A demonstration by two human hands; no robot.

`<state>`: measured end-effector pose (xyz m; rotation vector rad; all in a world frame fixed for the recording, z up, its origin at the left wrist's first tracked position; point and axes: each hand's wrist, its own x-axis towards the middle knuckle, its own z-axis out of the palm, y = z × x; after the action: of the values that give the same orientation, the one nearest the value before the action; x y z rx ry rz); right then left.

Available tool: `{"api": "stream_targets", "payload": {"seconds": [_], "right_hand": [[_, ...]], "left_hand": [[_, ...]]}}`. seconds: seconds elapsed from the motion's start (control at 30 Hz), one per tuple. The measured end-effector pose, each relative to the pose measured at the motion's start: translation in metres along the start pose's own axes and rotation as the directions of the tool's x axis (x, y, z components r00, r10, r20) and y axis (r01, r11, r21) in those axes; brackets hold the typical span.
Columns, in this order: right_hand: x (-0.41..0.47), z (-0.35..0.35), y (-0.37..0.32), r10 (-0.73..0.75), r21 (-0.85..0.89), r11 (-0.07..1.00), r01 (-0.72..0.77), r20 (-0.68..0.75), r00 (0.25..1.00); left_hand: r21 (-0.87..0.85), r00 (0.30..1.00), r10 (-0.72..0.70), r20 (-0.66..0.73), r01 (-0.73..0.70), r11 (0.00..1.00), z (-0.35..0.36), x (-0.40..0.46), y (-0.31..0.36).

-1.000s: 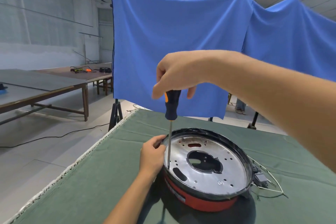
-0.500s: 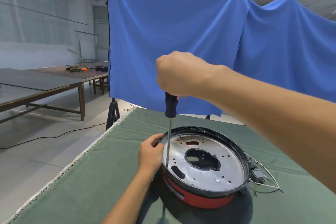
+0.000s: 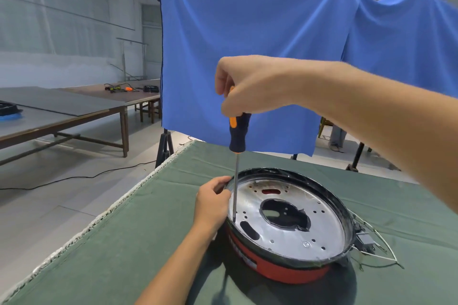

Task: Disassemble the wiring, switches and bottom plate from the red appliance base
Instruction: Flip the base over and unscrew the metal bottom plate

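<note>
Green cloth [image 3: 104, 242] covers the table where the red appliance base [image 3: 280, 267] sits, its silver bottom plate [image 3: 292, 220] facing up and wiring [image 3: 376, 247] trailing off its right side. My left hand [image 3: 210, 205] curls over the base's near-left rim. My right hand [image 3: 250, 84] grips the screwdriver [image 3: 238, 136] upright by its handle top, tip down on the plate's left edge. Behind hangs a blue drape [image 3: 260, 52].

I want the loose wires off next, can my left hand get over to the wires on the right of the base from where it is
Probably not easily: the left hand grips the red base's left rim, the wires lie beyond its far side, and the screwdriver and right hand stand between.
</note>
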<state>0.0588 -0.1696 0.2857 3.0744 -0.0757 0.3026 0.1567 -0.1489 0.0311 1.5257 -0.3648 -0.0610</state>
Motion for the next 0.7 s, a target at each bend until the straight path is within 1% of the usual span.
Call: {"api": "stream_targets", "payload": {"seconds": [0.03, 0.07, 0.1, 0.2, 0.23, 0.27, 0.37, 0.4, 0.47, 0.53, 0.57, 0.6, 0.63, 0.7], "right_hand": [[-0.001, -0.002, -0.002, -0.017, 0.106, 0.994, 0.012, 0.046, 0.999], [-0.001, -0.002, -0.004, -0.026, 0.134, 0.991, 0.017, 0.061, 0.998], [-0.001, -0.001, -0.005, -0.022, 0.120, 0.993, 0.016, 0.055, 0.998], [0.003, 0.004, -0.004, 0.019, 0.002, 1.000, -0.019, -0.096, 0.995], [0.005, 0.004, -0.003, 0.013, -0.031, 0.999, -0.017, -0.118, 0.993], [0.005, 0.003, -0.004, 0.022, -0.032, 0.999, -0.025, -0.091, 0.996], [-0.002, -0.005, -0.005, 0.059, 0.050, 0.997, -0.063, 0.094, 0.994], [-0.004, -0.006, -0.004, 0.065, 0.070, 0.995, -0.074, 0.119, 0.991], [-0.005, -0.003, -0.002, 0.074, 0.041, 0.996, -0.076, 0.047, 0.996], [-0.003, 0.005, 0.003, 0.088, -0.020, 0.996, -0.090, -0.087, 0.992], [-0.002, 0.008, 0.004, 0.071, -0.032, 0.997, -0.076, -0.134, 0.988], [0.000, 0.010, 0.005, 0.056, -0.029, 0.998, -0.061, -0.144, 0.988], [0.001, 0.010, 0.005, 0.056, -0.002, 0.998, -0.057, -0.124, 0.991], [-0.002, 0.004, 0.003, 0.082, 0.084, 0.993, -0.080, -0.027, 0.996]], "left_hand": [[0.009, 1.000, 0.000, 0.002, 0.000, 1.000, 0.000, 0.000, 0.000], [0.016, 1.000, 0.004, 0.004, -0.004, 1.000, 0.000, 0.001, 0.000], [0.017, 1.000, 0.007, 0.004, -0.007, 1.000, 0.000, 0.001, -0.001], [0.014, 1.000, 0.006, 0.008, -0.006, 1.000, -0.001, -0.001, 0.000], [0.012, 1.000, 0.003, 0.006, -0.003, 1.000, -0.001, -0.002, 0.000], [0.008, 1.000, 0.001, 0.007, -0.001, 1.000, -0.001, -0.002, 0.000], [0.005, 1.000, -0.003, 0.004, 0.003, 1.000, 0.000, -0.001, -0.001], [0.008, 1.000, -0.004, 0.005, 0.004, 1.000, 0.000, -0.001, -0.001], [-0.004, 1.000, -0.007, -0.004, 0.007, 1.000, 0.000, 0.000, -0.001], [-0.016, 1.000, -0.012, -0.012, 0.012, 1.000, 0.001, 0.000, -0.001], [-0.020, 1.000, -0.012, -0.012, 0.011, 1.000, 0.001, 0.000, -0.001], [-0.022, 1.000, -0.012, -0.011, 0.011, 1.000, 0.001, 0.000, -0.001], [-0.021, 1.000, -0.011, -0.011, 0.011, 1.000, 0.001, 0.000, -0.002], [-0.013, 1.000, -0.007, -0.007, 0.007, 1.000, 0.001, 0.000, -0.002]]}}
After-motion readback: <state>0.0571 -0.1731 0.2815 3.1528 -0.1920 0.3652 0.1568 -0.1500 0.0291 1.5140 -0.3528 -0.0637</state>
